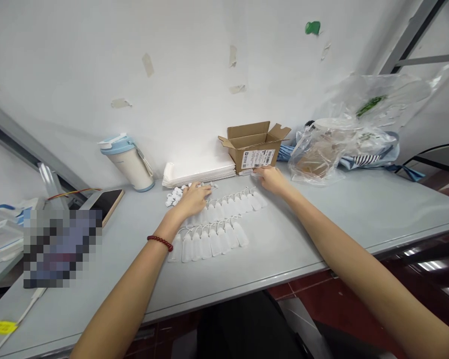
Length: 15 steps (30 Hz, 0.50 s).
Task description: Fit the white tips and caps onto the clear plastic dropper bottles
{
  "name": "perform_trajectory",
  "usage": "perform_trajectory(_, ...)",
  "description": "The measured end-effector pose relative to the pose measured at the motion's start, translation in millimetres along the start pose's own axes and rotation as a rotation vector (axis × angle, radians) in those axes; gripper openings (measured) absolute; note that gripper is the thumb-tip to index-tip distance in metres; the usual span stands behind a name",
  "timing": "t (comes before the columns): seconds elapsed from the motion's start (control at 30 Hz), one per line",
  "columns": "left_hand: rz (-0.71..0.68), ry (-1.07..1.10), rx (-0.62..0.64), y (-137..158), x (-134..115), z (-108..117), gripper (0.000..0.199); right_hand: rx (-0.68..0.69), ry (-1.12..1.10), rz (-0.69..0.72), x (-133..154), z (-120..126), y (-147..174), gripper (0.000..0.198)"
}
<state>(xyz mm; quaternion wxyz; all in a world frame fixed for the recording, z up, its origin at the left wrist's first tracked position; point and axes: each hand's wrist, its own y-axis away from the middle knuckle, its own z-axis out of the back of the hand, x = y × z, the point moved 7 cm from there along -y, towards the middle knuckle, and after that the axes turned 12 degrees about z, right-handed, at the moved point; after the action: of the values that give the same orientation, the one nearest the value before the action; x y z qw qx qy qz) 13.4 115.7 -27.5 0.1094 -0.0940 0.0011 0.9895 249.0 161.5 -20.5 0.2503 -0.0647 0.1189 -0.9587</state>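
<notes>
My left hand (195, 198) lies over a pile of small white pieces (174, 196), its fingers apart and bent downward. My right hand (271, 179) is at the front of an open cardboard box (252, 144), fingers drawn together beside a small white stack (246, 172); whatever they hold is hidden. Between and below my hands, translucent white tags with thin loops lie in two overlapping rows. The back row of tags (234, 205) runs partly behind my left hand. The front row (209, 243) fans out nearer the table edge.
Long white sheets or sleeves (200, 170) are stacked against the wall. A white and blue tumbler (129, 162) stands left of them, beside a phone (107, 202). Plastic bags with a food container (322, 149) sit to the right. The grey table (284, 249) ends close in front.
</notes>
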Motion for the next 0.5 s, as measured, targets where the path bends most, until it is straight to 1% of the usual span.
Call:
perform_trajectory(0.13,-0.004,-0.021,0.019,1.3,0.7,-1.3,0.054,0.03,-0.004,-0.022,-1.3,-0.7,-0.1,0.047)
perform_trajectory(0.23,-0.03,-0.057,0.005,2.7,-1.1,-1.6,0.049,0.045,-0.014,-0.035,-2.5,-1.2,0.8,0.046)
perform_trajectory(0.33,-0.044,-0.075,-0.017,3.7,-2.5,-0.3,0.05,0.041,-0.031,-0.045,-2.6,0.1,2.3,0.046)
perform_trajectory(0.4,-0.045,-0.057,-0.026,5.3,-4.0,3.8,0.055,0.005,-0.062,-0.046,-0.9,3.5,3.2,0.046)
perform_trajectory(0.5,-0.04,0.04,-0.026,11.4,-7.6,15.2,0.063,-0.094,-0.174,-0.031,7.1,12.2,4.3,0.043)
